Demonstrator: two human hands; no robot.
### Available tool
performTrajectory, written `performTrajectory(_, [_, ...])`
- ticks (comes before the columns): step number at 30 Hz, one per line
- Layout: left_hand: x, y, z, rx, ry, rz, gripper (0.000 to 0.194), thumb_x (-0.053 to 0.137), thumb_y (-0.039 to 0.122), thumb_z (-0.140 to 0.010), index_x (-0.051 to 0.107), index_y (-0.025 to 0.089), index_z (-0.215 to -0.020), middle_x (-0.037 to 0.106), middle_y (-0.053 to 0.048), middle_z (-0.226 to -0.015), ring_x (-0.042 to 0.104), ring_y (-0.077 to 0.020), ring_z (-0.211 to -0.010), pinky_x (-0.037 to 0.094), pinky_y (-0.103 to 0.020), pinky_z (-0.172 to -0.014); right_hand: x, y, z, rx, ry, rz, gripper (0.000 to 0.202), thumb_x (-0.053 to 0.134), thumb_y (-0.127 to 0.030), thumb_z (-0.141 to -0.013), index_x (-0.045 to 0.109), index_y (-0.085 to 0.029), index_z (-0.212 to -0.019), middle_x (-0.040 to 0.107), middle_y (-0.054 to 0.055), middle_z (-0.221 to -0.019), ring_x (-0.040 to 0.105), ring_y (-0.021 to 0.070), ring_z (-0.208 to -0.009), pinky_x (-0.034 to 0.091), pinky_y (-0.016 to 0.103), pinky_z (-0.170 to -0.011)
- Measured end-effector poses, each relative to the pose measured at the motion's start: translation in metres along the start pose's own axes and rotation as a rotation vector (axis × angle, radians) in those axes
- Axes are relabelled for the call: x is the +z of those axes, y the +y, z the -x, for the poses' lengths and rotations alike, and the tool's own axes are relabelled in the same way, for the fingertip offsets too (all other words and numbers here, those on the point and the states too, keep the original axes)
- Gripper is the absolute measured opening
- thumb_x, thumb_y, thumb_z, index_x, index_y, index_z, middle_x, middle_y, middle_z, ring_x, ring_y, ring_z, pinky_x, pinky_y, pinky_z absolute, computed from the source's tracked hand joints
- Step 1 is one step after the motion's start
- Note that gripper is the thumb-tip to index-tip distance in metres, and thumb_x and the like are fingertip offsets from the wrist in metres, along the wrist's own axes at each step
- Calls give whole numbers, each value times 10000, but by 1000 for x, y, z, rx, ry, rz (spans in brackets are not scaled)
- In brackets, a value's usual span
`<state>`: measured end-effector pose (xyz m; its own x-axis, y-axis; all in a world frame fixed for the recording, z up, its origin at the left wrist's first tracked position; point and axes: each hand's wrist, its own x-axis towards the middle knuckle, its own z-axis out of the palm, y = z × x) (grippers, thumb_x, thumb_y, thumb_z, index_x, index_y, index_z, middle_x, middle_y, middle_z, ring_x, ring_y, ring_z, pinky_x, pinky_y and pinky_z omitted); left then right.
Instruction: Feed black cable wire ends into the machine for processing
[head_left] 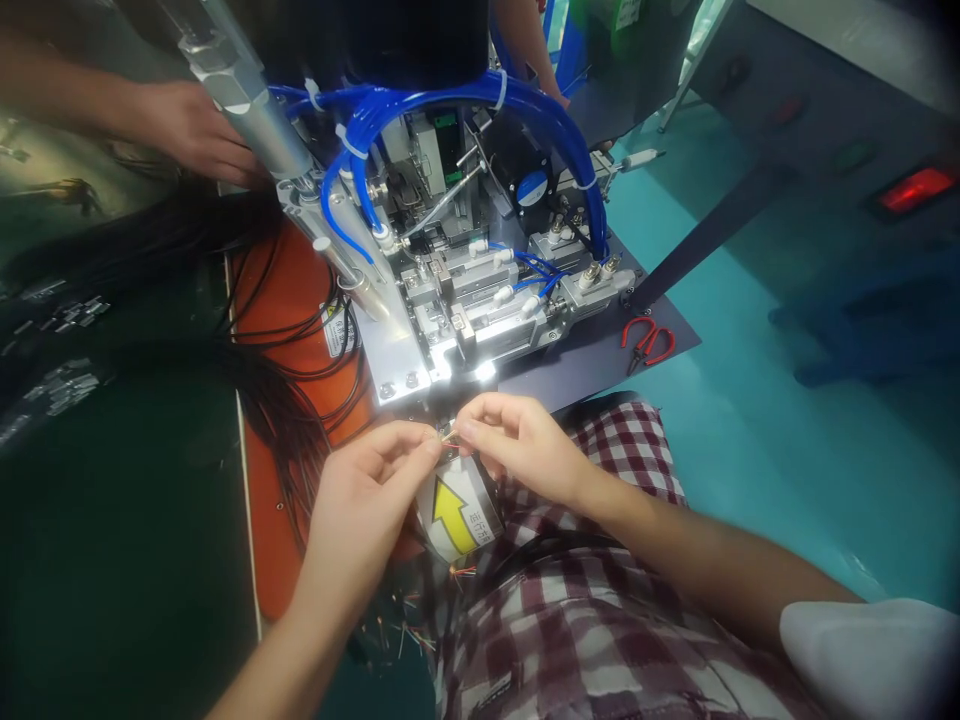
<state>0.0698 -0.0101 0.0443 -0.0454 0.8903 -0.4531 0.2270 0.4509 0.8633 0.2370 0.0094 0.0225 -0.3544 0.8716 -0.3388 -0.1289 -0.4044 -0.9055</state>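
My left hand [382,475] and my right hand [521,440] meet at the front of a metal machine [480,300]. Each hand pinches thin, light-coloured wires [450,437] between thumb and forefinger, and the fingertips nearly touch. Just below the hands is a white label with a yellow arrow [456,515]. Black cables [281,410] lie to the left of my left hand, over an orange surface [274,575]. The wire ends are partly hidden by my fingers.
Blue air hoses [480,95] arch over the machine. Red-handled pliers [646,345] lie on the grey plate at the right. Another person's hand [199,135] is at the upper left. Small wire scraps [401,630] are scattered below. A checked garment covers my lap.
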Motion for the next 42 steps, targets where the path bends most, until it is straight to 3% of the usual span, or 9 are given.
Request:
performTrajectory(7, [-1,-1,2,-14,-1,2,347,764,504,-739,693,177,-832,623,3,-663,494,-87,-506,391,-173,-432,1,-4,-2,23,0,-61,100,689,-187,-776,607,-144,-740,584,-41,-622,473,49,-460,380,185,-448])
performTrajectory(13, [0,-3,2,7,16,51,309,757,477,-756,681,180,-787,609,14,-652,484,-76,-517,382,-158,-439,7,8,-1,-34,17,-64,129,661,-241,-818,573,-160,-769,600,-34,-665,487,53,-457,410,196,-452])
performTrajectory(19, [4,-3,4,53,28,2,298,750,462,-754,673,175,-781,595,24,-615,482,-72,-496,369,-146,-420,15,20,6,-133,98,17,107,614,-224,-857,541,-182,-792,504,-72,-580,480,65,-469,396,189,-461])
performTrajectory(25, [2,-4,3,26,0,-2,308,735,483,-763,663,184,-776,574,34,-581,458,-68,-452,348,-148,-386,4,12,0,-44,7,14,130,570,-266,-897,542,-168,-817,585,-31,-700,495,64,-482,419,205,-478])
performTrajectory(30, [-1,-3,3,0,-15,-30,327,732,509,-764,676,188,-787,561,35,-577,459,-71,-456,349,-152,-390,-7,2,-4,-205,-34,389,222,506,-332,-957,560,-171,-815,565,-28,-692,480,89,-558,382,235,-545])
performTrajectory(34, [0,0,2,1,-45,-53,335,724,510,-762,682,180,-790,535,40,-540,452,-78,-443,350,-159,-379,-12,-3,-6,-306,-105,580,160,519,-269,-947,556,-176,-822,537,-37,-673,466,104,-612,349,249,-586])
performTrajectory(39, [-3,1,-1,50,-96,-117,295,717,469,-773,695,177,-805,576,30,-588,499,-82,-490,377,-158,-419,-17,2,-11,-362,-237,435,129,514,-214,-924,536,-172,-805,526,-26,-718,453,108,-649,361,253,-616])
performTrajectory(42, [-4,2,-2,94,-123,-189,295,687,471,-796,697,176,-801,599,22,-606,504,-92,-497,380,-177,-425,-16,8,-12,-369,-230,322,156,525,-224,-911,518,-173,-764,468,-37,-672,409,105,-623,347,253,-595])
